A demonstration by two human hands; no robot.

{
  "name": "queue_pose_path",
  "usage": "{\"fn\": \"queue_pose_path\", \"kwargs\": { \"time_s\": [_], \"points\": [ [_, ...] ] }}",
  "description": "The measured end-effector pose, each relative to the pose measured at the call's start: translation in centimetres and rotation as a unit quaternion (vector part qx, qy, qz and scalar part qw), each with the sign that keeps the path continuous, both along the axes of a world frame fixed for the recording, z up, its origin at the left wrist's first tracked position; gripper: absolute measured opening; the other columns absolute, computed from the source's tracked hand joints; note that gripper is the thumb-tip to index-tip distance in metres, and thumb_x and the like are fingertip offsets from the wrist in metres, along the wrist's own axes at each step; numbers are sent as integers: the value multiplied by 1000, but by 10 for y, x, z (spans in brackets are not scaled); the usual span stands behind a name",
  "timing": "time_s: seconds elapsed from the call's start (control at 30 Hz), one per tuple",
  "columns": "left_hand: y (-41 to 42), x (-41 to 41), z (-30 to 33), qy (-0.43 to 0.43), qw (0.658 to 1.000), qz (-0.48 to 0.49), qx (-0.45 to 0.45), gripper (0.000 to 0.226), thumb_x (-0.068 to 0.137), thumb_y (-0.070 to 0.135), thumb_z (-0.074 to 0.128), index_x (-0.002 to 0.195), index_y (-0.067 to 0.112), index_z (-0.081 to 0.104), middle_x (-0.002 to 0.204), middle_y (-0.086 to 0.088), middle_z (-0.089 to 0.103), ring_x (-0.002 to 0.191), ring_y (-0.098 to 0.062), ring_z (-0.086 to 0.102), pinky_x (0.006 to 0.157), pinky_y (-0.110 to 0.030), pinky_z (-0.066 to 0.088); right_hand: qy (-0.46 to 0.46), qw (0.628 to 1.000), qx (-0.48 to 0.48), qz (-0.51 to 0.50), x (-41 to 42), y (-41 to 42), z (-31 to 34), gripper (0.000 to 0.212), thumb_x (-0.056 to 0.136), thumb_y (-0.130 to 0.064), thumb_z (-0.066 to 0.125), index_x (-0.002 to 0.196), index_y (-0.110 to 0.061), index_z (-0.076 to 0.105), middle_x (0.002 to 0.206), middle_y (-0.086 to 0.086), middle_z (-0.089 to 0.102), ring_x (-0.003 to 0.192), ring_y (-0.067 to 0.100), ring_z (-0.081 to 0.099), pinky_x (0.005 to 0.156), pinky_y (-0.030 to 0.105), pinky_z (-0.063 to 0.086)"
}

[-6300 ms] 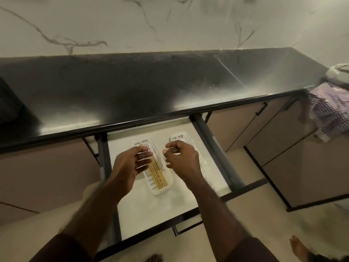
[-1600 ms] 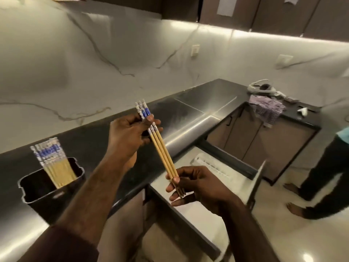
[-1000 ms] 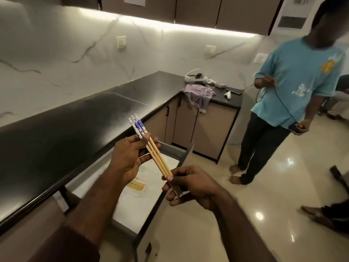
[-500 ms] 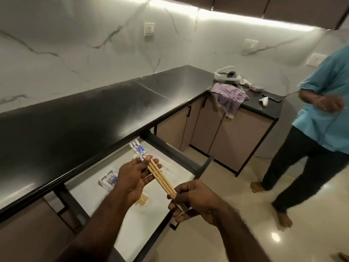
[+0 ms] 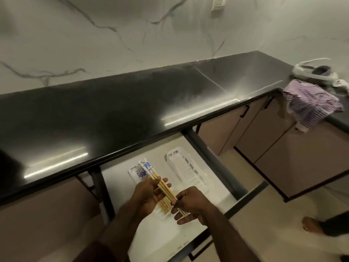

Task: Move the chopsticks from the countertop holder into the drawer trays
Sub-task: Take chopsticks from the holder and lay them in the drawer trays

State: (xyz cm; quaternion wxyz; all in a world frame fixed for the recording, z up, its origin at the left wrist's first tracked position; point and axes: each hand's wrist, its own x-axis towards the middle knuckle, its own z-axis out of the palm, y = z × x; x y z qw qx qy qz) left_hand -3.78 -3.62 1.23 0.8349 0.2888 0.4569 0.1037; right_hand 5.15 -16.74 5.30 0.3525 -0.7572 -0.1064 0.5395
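A small bundle of bamboo chopsticks (image 5: 164,186) with blue-and-white patterned tops is held over the open drawer (image 5: 166,235). My left hand (image 5: 149,193) cradles the bundle's middle with its fingers under the sticks. My right hand (image 5: 188,204) pinches the thin lower ends. Right below lies the left white tray (image 5: 134,173), which holds more chopsticks, partly hidden by my hands. The right white tray (image 5: 186,172) lies beside it with nothing in it. The countertop holder is out of view.
The black countertop (image 5: 113,114) overhangs the drawer's back. Dark drawer rails (image 5: 213,161) run on both sides. A striped cloth (image 5: 309,103) and a white device (image 5: 311,74) sit at the far right. A person's bare foot (image 5: 311,225) stands on the floor at right.
My view has swung down and left onto the drawer. Both hands have lowered the bundle until it hangs just above the left tray. The other person has mostly left the view.
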Motion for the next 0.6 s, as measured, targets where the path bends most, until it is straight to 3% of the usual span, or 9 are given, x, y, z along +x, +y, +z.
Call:
{"fn": "queue_pose_path", "kwargs": {
  "time_s": [0.07, 0.23, 0.33, 0.47, 0.6],
  "points": [
    [0, 6, -13, 25, 999, 28, -12, 35, 101, 9, 43, 131, -8, 48, 116, -24, 63, 88, -31, 66, 71, -43, 54, -2, 1000, -17, 13, 5, 10, -18, 21, 93, -6, 61, 103, 10, 69, 74, 13, 68, 58, 20, 66, 60, 37, 63],
    [-2, 21, -35, 78, 992, 94, -23, 29, 101, 10, 43, 124, -6, 54, 89, -21, 62, 81, -32, 61, 78, -45, 52, -10, 997, -66, 39, 20, 31, -62, 18, 91, 4, 55, 100, 11, 69, 78, 15, 70, 58, 22, 67, 64, 38, 63],
    [1, 29, -47, 98, 986, 129, -23, 31, 101, 10, 45, 127, -4, 54, 93, -19, 62, 88, -33, 61, 86, -46, 51, -16, 995, -86, 56, 29, 50, -85, 18, 93, 1, 56, 95, 11, 71, 75, 14, 72, 55, 21, 68, 59, 36, 63],
    [11, 37, -66, 110, 980, 163, -15, 32, 100, 9, 45, 128, -5, 55, 100, -19, 63, 91, -31, 60, 98, -46, 46, -45, 993, -87, 58, 36, 72, -113, 11, 86, 1, 64, 83, 6, 73, 53, 7, 68, 42, 19, 66, 44, 31, 58],
    [17, 38, -80, 136, 975, 176, 8, 31, 101, 10, 45, 125, -6, 57, 106, -20, 61, 96, -32, 57, 97, -44, 47, -63, 993, -72, 73, 35, 88, -131, 12, 86, -1, 62, 90, 5, 72, 64, 11, 71, 48, 20, 68, 52, 38, 62]
  ]
}}
